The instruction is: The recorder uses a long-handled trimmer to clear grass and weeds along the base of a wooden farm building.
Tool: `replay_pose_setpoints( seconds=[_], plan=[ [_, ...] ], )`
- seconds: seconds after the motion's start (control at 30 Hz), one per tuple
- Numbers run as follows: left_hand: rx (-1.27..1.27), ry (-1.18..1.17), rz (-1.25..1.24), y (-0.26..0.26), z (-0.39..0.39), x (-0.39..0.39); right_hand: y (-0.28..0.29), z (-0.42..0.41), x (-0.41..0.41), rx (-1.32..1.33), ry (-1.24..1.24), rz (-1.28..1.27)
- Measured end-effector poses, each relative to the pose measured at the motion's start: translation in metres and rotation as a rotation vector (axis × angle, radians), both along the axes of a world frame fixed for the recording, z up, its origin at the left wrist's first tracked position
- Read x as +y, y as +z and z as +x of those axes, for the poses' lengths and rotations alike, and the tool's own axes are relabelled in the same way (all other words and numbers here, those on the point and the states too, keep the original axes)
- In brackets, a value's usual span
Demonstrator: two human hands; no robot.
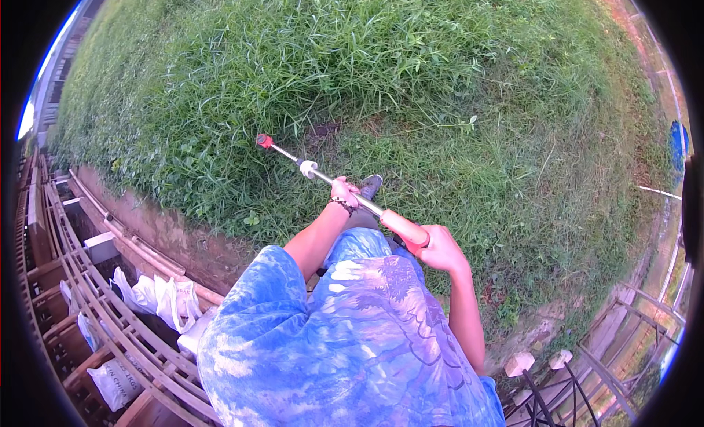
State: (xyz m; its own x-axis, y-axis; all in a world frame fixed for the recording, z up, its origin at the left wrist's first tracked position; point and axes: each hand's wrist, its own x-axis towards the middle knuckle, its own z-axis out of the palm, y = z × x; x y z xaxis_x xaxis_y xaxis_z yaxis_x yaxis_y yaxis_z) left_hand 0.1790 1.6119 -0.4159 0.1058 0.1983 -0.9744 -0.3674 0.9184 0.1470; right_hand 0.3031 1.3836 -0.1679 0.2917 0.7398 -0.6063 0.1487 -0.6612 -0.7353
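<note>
A cordless-type grass trimmer (369, 205) slants across the view, with its small red head (264, 141) at the upper left over tall grass. My left hand (344, 191) grips the metal shaft, a beaded bracelet at the wrist. A white collar (308, 169) sits on the shaft just beyond that hand. At the rear end, my right hand (444, 248) is wrapped around the red handle (404, 228). Whether a finger presses a trigger is hidden. Blades or line at the head cannot be made out.
Thick grass (352, 53) stands ahead, with shorter grass (456, 179) around my shoe (372, 186). On the left run a low wall (148, 212), pipes (143, 251) and a slatted rack (71, 245) with white sacks (176, 303). Concrete blocks (519, 364) and metal bars stand at lower right.
</note>
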Motion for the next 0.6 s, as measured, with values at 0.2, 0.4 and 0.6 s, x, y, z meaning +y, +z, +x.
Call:
replay_pose_setpoints(
  seconds=[0.2, 0.4, 0.6],
  plan=[
    [-0.018, 0.093, 0.006, -0.007, -0.021, 0.055, -0.014, -0.002, 0.059, -0.023, 0.092, -0.049],
    [0.052, -0.067, -0.016, -0.028, 0.016, 0.06, -0.011, -0.007, 0.059, -0.032, -0.071, -0.048],
    [0.003, -0.406, -0.006, -0.015, 0.121, 0.006, 0.019, -0.011, 0.014, -0.092, -0.451, -0.073]
  ],
)
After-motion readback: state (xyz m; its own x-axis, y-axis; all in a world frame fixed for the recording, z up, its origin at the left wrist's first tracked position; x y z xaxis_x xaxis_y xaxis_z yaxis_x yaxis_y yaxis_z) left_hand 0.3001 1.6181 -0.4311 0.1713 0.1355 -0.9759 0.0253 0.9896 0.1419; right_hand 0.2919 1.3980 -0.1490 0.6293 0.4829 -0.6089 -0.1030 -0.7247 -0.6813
